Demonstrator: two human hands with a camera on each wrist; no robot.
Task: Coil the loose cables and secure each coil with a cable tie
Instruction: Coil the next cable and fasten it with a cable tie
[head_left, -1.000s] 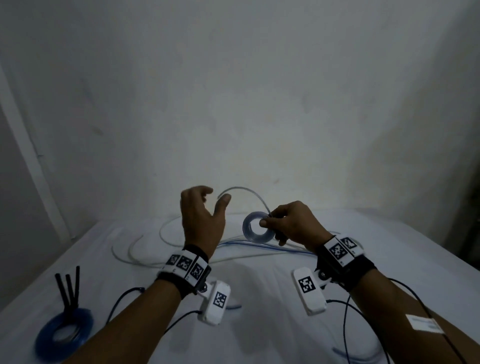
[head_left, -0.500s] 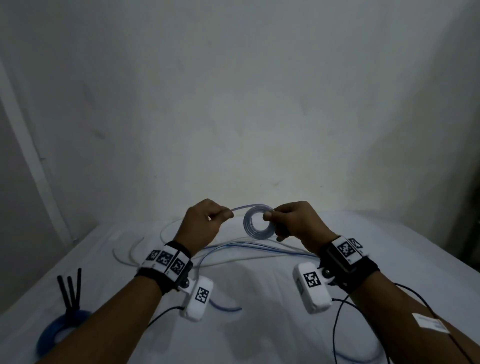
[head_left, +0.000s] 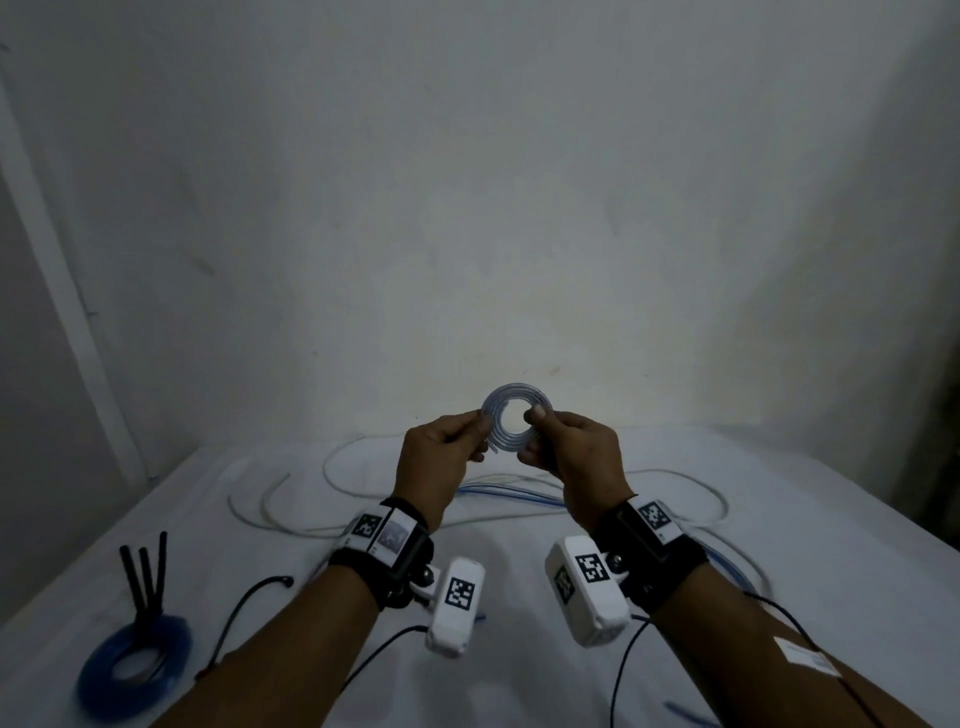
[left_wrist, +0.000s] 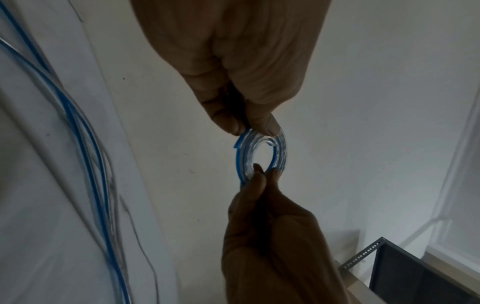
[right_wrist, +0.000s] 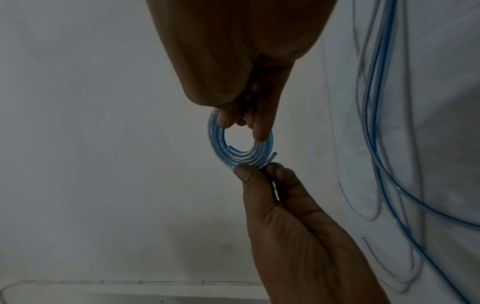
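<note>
the left hand (head_left: 441, 449), open and reaching 1 second ago, is now pinching the left edge of the clear coil (head_left: 516, 425); the right hand (head_left: 569, 447) is still pinching its right edge at frame centre, above the surface (head_left: 291, 561). winding looks finished, so tying comes next.

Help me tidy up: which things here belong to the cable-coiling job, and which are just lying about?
Job:
- small clear-and-blue cable coil, pinched by left hand and right hand
- loose clear and blue cables
- black cable ties
- finished blue coil

Lying about:
- grey metal shelf frame
</note>
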